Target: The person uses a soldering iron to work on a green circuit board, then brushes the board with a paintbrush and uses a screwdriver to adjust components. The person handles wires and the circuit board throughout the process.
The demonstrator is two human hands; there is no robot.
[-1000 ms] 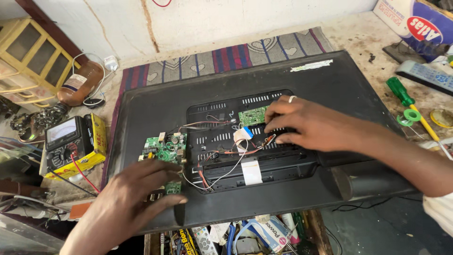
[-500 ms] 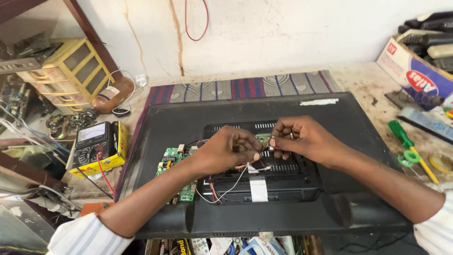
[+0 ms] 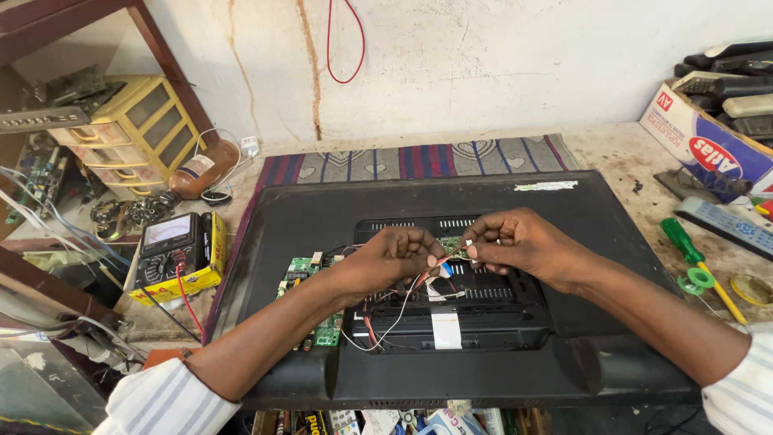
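Observation:
A black flat-screen television (image 3: 564, 234) lies face down on the bench, its back facing up. My left hand (image 3: 394, 258) and my right hand (image 3: 515, 242) meet above the vented centre panel. Both pinch a small green circuit board (image 3: 452, 248) between their fingertips. Thin red and white wires (image 3: 394, 322) run from the hands down across the panel. A larger green circuit board (image 3: 310, 278) sits exposed on the left side of the back, partly hidden under my left forearm. A white flat ribbon strip (image 3: 447, 330) lies on the panel below my hands.
A black multimeter on a yellow box (image 3: 173, 250) stands left of the television. A yellow drawer unit (image 3: 133, 137) is at back left. A green-handled screwdriver (image 3: 692, 254), tape roll (image 3: 696, 280), remote control (image 3: 725, 225) and cardboard box of remotes (image 3: 708, 145) lie right. A striped mat (image 3: 419, 161) lies behind.
My left hand has come up from the television's lower left edge to the centre and joined the right hand on the small board. The camera has tilted upward.

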